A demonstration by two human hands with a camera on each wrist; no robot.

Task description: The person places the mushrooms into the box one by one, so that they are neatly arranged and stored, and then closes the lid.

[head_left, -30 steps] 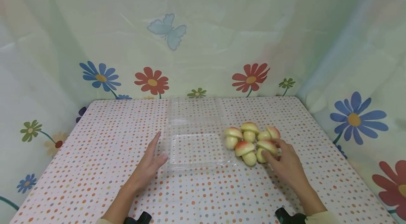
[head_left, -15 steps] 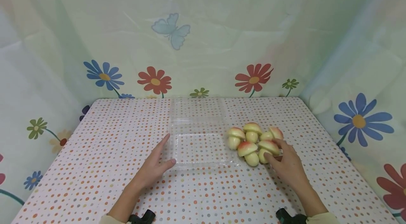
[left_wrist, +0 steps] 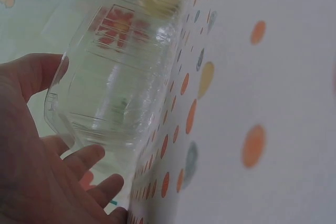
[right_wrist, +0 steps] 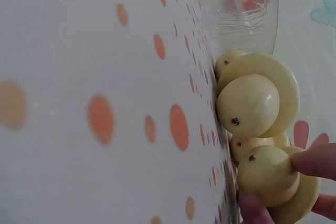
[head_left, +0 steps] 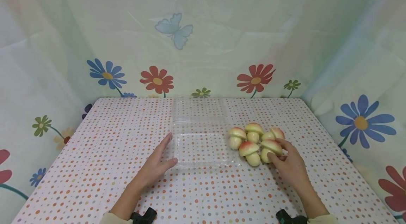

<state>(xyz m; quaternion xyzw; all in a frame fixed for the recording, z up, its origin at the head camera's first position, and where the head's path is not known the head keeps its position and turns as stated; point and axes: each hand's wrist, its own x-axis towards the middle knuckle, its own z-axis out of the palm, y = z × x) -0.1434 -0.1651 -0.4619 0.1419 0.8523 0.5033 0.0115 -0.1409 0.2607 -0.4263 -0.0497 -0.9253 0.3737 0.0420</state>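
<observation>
An opened clear plastic clamshell box (head_left: pixel 200 150) lies on the table, its lid half toward the back. My left hand (head_left: pixel 152 167) is at the box's left side, thumb and fingers spread along it; in the left wrist view the thumb (left_wrist: pixel 47 69) and a finger touch its rim. Right of the box sits a cluster of several toy mushrooms (head_left: pixel 248 149), yellow-stemmed with reddish caps. With thumb and fingers, my right hand (head_left: pixel 293 167) holds the front right toy mushroom (right_wrist: pixel 268 174). That one still sits among the others, and part of its cap is behind my fingers.
A white cloth with coloured dots (head_left: pixel 203 195) covers the table. Behind and at both sides hangs a pale curtain (head_left: pixel 209 40) printed with flowers and a butterfly. The cluster's left side comes close to the box's right edge.
My left hand has moved right, from beside the box to its left rim. The right hand keeps its place at the front right mushroom. The head view has shifted slightly.
</observation>
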